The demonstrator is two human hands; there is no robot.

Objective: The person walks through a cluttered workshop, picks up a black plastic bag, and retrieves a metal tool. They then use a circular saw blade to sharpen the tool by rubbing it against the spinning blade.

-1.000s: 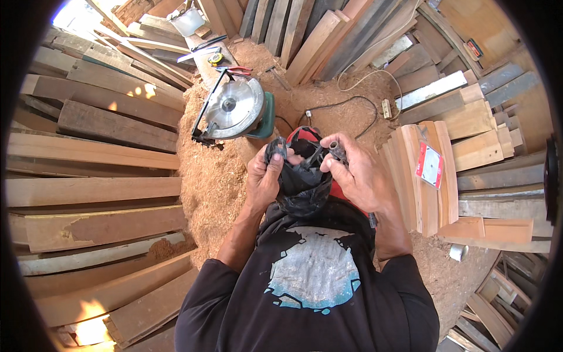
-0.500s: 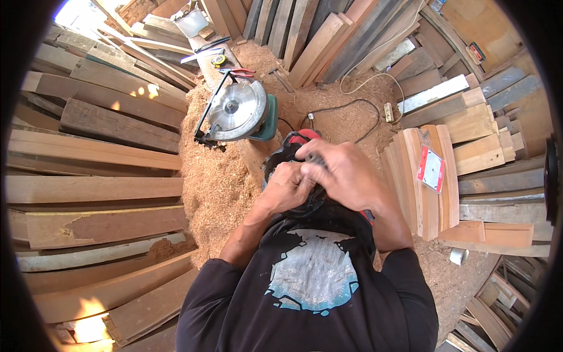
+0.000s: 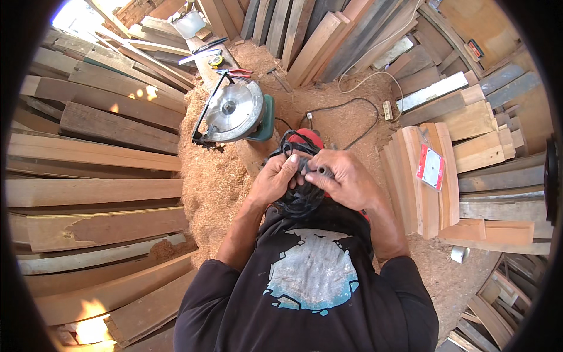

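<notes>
1. Sawdust (image 3: 208,193) covers much of the floor (image 3: 431,287) around me.
2. Boards (image 3: 105,190) line my left side.
3. Planks (image 3: 316,50) crowd the far side.
4. Bright light (image 3: 73,14) glares far left; sunlit patches (image 3: 92,330) glow near left.

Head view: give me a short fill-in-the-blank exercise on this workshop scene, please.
The left hand touches crumpled plastic coloured ____.
A dark tubular piece sits in the person's ____ hand.
The circular saw lies ahead, to the person's ____.
The red-edged package lies on boards made of ____.
Missing words: black; right; left; wood.
</notes>
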